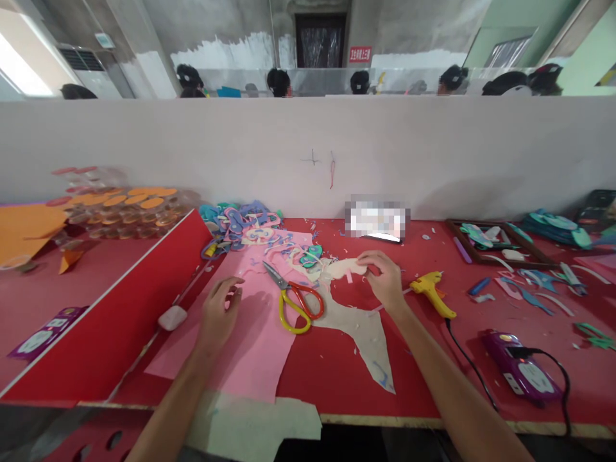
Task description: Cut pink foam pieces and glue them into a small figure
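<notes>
Pink sheet (250, 346) under the loosely curled left hand (219, 314); right hand's (382, 279) grip pinches a ragged beige scrap (359, 321).

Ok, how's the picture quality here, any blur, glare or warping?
Head view: wide-angle bending toward the edges; even light, with a soft shadow beside the left hand on the pink sheet; a pixelated patch by the wall; mostly sharp.
</notes>
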`<state>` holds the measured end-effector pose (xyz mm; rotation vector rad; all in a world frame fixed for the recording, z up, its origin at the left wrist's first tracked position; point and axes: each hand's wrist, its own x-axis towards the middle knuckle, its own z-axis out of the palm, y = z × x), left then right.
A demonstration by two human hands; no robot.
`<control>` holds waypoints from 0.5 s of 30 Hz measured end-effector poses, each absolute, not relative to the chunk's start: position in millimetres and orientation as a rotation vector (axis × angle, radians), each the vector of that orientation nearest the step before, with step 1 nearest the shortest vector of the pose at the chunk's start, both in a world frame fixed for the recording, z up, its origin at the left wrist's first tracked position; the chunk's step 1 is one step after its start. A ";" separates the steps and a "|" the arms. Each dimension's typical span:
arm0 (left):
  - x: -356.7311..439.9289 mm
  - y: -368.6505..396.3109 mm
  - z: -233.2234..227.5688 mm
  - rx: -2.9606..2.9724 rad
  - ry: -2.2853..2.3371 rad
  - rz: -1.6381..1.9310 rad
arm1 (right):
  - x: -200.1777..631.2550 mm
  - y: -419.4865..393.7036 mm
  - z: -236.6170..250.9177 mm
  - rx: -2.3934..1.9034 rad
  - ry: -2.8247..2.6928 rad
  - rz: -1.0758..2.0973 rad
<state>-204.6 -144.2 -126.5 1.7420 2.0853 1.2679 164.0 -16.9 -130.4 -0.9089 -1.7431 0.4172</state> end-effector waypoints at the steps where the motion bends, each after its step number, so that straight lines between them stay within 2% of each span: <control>1: -204.9 -144.0 -126.5 1.743 2.083 1.256 | 163.7 -17.6 -130.3 -0.912 -1.745 0.415; 4: -204.6 -144.4 -125.6 1.739 2.077 1.235 | 162.5 -18.4 -133.2 -0.892 -1.724 0.504; 10: -193.8 -148.1 -115.6 1.603 2.003 1.255 | 149.8 -20.5 -142.1 -0.951 -1.583 0.982; 15: -161.2 -129.1 -107.5 1.503 1.665 1.194 | 139.2 -26.8 -141.1 -0.884 -1.611 1.291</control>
